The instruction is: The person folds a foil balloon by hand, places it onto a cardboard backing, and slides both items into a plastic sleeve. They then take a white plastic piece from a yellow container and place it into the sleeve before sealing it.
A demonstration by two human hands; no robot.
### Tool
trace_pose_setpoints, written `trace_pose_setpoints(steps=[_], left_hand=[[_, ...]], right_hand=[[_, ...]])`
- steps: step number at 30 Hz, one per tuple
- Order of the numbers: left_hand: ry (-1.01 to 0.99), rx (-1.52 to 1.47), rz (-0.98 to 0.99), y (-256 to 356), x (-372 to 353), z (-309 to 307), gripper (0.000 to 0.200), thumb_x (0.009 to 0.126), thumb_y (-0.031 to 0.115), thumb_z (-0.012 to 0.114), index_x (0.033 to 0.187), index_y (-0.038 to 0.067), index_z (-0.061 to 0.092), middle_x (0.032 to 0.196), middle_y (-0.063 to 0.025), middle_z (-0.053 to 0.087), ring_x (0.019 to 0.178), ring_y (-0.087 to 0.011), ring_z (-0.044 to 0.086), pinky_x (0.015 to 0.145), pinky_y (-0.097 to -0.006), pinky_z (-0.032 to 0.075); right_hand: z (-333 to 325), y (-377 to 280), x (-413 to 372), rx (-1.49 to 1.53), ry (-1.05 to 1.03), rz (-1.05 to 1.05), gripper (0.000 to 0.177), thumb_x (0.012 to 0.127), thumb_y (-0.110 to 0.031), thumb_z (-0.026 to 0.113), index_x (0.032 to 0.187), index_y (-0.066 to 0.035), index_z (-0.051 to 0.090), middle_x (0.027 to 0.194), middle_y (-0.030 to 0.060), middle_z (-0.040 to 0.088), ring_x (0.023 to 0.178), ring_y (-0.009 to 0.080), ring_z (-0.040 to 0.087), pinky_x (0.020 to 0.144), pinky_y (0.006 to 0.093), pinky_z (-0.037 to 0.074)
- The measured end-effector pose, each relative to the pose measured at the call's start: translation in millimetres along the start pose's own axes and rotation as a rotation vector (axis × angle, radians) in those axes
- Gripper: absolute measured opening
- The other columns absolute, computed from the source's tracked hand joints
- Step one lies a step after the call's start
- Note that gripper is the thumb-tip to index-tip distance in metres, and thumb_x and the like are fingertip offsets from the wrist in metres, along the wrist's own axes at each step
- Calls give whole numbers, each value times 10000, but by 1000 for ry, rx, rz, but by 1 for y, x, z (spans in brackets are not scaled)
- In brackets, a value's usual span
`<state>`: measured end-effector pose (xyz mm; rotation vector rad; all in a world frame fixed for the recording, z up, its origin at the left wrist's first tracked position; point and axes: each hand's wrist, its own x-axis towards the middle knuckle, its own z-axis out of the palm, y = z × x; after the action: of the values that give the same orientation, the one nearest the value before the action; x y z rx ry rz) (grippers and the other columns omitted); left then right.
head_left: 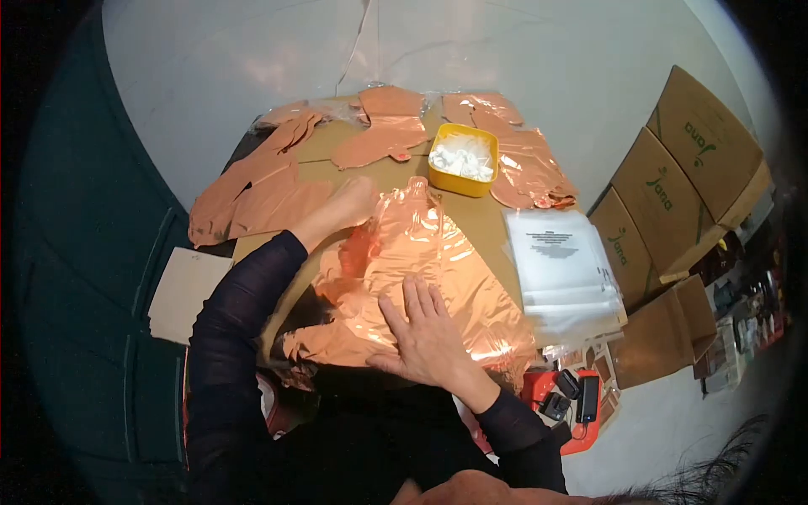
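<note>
A large, flat, shiny rose-gold foil balloon lies on the table in front of me, its surface creased. My right hand rests flat on its lower middle with the fingers spread. At the balloon's upper left edge is my left hand, its fingers curled in at the foil; the fingertips are hidden. Close by on the left lies a pile of flat rose-gold foil balloons. A yellow tub with white pieces in it stands just beyond the balloon.
More foil balloons lie at the back, and another pile at the right. Clear printed bags are stacked at the right edge. Cardboard boxes stand beyond. A red stool holds black devices.
</note>
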<state>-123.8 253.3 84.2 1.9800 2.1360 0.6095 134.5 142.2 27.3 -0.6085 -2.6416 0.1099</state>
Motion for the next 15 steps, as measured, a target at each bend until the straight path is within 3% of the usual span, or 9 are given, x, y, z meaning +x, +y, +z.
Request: trace_pose_setpoints(steps=[3, 6, 9, 12, 15], left_hand=[[-18, 56, -36, -3, -32, -14, 185, 819, 73, 551, 791, -78, 654, 896, -338, 621, 856, -458, 633, 695, -508, 490], [-48, 89, 167, 2, -70, -20, 180, 840, 68, 537, 821, -69, 653, 966, -323, 635, 927, -447, 624, 755, -510, 480], [-119, 63, 440, 4, -104, -4, 242, 875, 108, 548, 994, -84, 636, 1157, -313, 600, 1140, -442, 551, 934, -488, 449], [-179, 5, 622, 25, -130, 1, 473, 932, 217, 528, 1269, -113, 501, 1400, -312, 435, 1366, -439, 351, 1122, -464, 311], [-311, -1, 601, 23, -136, 15, 654, 983, 345, 458, 1431, -110, 319, 1510, -313, 275, 1459, -393, 192, 1205, -440, 149]], right_hand=[[1, -1, 0, 5, -14, -4, 889, 816, -665, 581, 1391, 2, 460, 1403, 398, 362, 1343, 520, 326, 1119, 560, 248], [3, 0, 0, -16, -8, -15, 894, 824, -678, 556, 1388, 10, 465, 1397, 395, 371, 1351, 510, 316, 1126, 561, 232], [4, 0, 1, -36, 8, -23, 903, 830, -695, 531, 1386, 13, 465, 1395, 392, 375, 1350, 510, 314, 1128, 557, 230], [6, 1, 0, -58, 6, -36, 907, 834, -706, 514, 1387, 11, 459, 1393, 393, 373, 1344, 517, 321, 1122, 556, 242], [8, 3, -1, -82, 11, -56, 906, 835, -711, 508, 1384, 8, 456, 1390, 394, 370, 1332, 525, 331, 1112, 558, 259]])
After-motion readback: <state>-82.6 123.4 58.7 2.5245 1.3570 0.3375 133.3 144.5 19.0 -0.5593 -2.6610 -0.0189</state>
